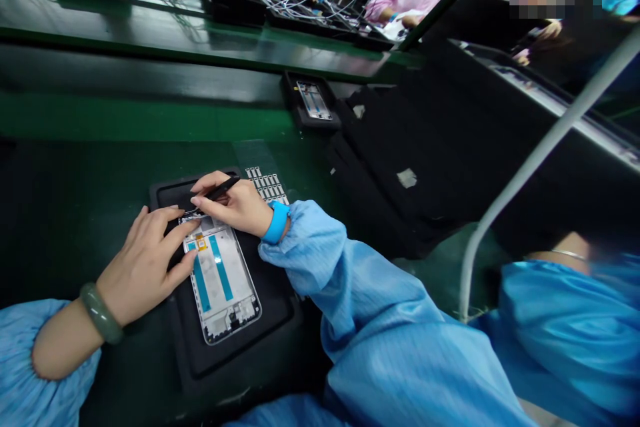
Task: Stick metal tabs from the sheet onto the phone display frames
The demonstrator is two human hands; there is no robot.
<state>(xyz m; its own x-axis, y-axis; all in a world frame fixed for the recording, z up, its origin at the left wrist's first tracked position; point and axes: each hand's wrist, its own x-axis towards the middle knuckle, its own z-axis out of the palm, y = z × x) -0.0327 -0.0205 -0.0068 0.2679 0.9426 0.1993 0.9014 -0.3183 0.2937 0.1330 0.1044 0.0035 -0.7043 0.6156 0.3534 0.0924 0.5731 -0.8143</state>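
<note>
A silver phone frame (227,287) with two blue strips and an orange flex piece (201,242) lies in a black tray (200,360). My right hand (240,203) pinches a dark pen-like tool (223,188) above the frame's far end; the tool's tip is hard to make out there. My left hand (150,263) rests with fingers apart on the frame's left edge and far end, the thumb near the orange piece. Beside my right hand, a sheet of small parts (267,185) lies on the green table.
Another black tray (333,121) with a phone frame (314,100) stands farther back. Black cloth (400,133) covers the right side. A white hose (520,180) rises at the right, near another person's blue sleeve (575,320). Cables (305,0) and people are beyond the green ledge.
</note>
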